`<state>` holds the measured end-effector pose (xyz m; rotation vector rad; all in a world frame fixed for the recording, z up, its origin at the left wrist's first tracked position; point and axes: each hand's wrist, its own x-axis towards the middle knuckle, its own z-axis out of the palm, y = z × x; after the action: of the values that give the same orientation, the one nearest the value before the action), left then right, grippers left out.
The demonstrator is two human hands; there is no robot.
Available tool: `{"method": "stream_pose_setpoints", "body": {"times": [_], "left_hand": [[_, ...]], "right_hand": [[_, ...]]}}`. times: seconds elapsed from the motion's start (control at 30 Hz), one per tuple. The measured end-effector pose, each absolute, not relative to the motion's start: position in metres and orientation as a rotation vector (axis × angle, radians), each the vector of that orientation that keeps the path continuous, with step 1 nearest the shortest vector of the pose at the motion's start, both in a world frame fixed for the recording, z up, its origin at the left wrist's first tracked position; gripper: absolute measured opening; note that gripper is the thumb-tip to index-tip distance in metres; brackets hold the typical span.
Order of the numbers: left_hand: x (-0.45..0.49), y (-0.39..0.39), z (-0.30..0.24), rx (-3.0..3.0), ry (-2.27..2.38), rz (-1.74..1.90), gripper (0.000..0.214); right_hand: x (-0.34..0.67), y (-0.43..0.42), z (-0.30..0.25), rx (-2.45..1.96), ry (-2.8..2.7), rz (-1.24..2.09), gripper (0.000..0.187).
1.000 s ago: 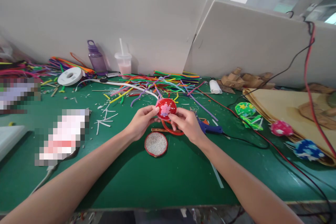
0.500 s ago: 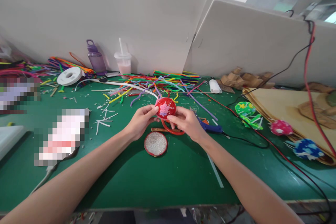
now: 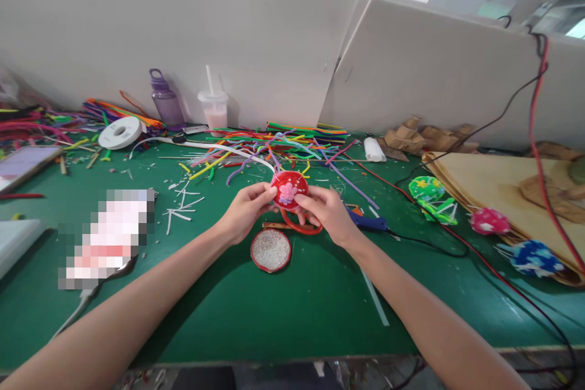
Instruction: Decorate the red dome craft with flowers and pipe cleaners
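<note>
A small red round piece with a pink flower [image 3: 287,189] is held up over the green table between both hands. My left hand [image 3: 245,211] pinches its left edge. My right hand [image 3: 325,212] grips its right edge, thumb on the front face. A red pipe-cleaner loop [image 3: 299,226] hangs below it onto the table. A round disc with a red rim and white beaded face [image 3: 271,250] lies flat just below my hands.
A heap of coloured pipe cleaners [image 3: 278,146] lies behind. A blue glue gun [image 3: 368,222] sits right of my right hand. A purple bottle [image 3: 165,102], a lidded cup [image 3: 214,109] and a tape roll [image 3: 120,133] stand at the back left. Finished pieces [image 3: 432,198] lie right.
My right thumb has slid further onto the front of the red piece. The hands and piece stay in nearly the same place.
</note>
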<state>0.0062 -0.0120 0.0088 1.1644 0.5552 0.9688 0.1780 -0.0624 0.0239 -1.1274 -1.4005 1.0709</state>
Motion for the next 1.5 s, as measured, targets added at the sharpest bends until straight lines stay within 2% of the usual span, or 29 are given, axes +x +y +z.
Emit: {"method": "stream_pose_setpoints", "body": {"times": [0.53, 0.6, 0.7, 0.83, 1.13, 1.5], "left_hand": [[0.004, -0.008, 0.007, 1.123, 0.53, 0.938, 0.023], [0.004, -0.008, 0.006, 1.114, 0.531, 0.941, 0.023], [0.003, -0.007, 0.005, 1.106, 0.528, 0.947, 0.022], [0.003, -0.006, 0.003, 1.1, 0.528, 0.967, 0.022], [0.003, -0.005, 0.003, 1.134, 0.545, 0.961, 0.022], [0.003, -0.006, 0.005, 1.205, 0.621, 0.994, 0.024]], "right_hand": [[0.183, -0.058, 0.018, -1.035, -1.347, 1.186, 0.03], [0.184, -0.058, 0.018, -1.07, -1.347, 1.089, 0.027], [0.185, -0.061, 0.02, -1.157, -1.376, 0.746, 0.021], [0.184, -0.065, 0.022, -1.178, -1.45, 0.446, 0.021], [0.185, -0.062, 0.015, -1.155, -1.463, 0.398, 0.025], [0.185, -0.062, 0.017, -1.219, -1.406, 0.449, 0.039]]}}
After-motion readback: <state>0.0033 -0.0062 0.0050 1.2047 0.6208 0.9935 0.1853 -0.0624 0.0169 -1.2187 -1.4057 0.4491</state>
